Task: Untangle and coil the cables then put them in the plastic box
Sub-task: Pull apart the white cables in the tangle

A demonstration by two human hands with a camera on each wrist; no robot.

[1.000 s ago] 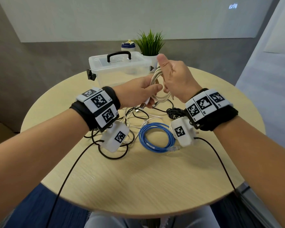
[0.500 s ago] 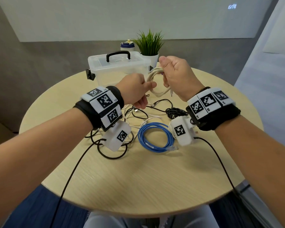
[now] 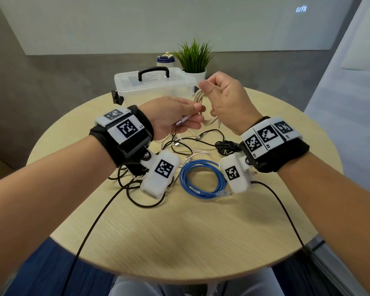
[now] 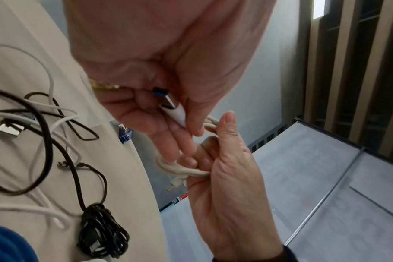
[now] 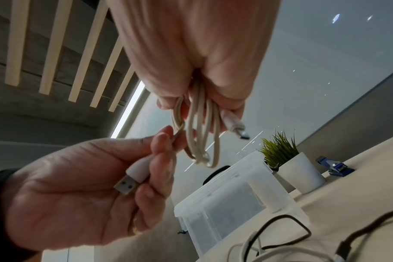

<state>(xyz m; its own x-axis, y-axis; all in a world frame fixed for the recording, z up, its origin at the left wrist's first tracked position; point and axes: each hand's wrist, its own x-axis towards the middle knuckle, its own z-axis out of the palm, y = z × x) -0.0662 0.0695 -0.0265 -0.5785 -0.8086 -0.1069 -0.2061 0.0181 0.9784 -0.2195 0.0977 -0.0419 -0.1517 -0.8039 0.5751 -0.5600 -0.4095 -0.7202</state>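
the tabletop [image 3: 201,242] is pale wood-grain, matt. the plastic box [image 3: 154,88] is translucent, smooth plastic with a glossy black handle. the cream cable [image 5: 202,134] looks matt, its plug [image 5: 126,186] tipped in bright metal.

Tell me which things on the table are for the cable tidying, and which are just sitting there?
For the job:
- beige cable, held in both hands
- blue cable, coiled
- black cable bundle
- loose black and white cables
- plastic box

Just sitting there:
- potted plant
- small blue-lidded jar
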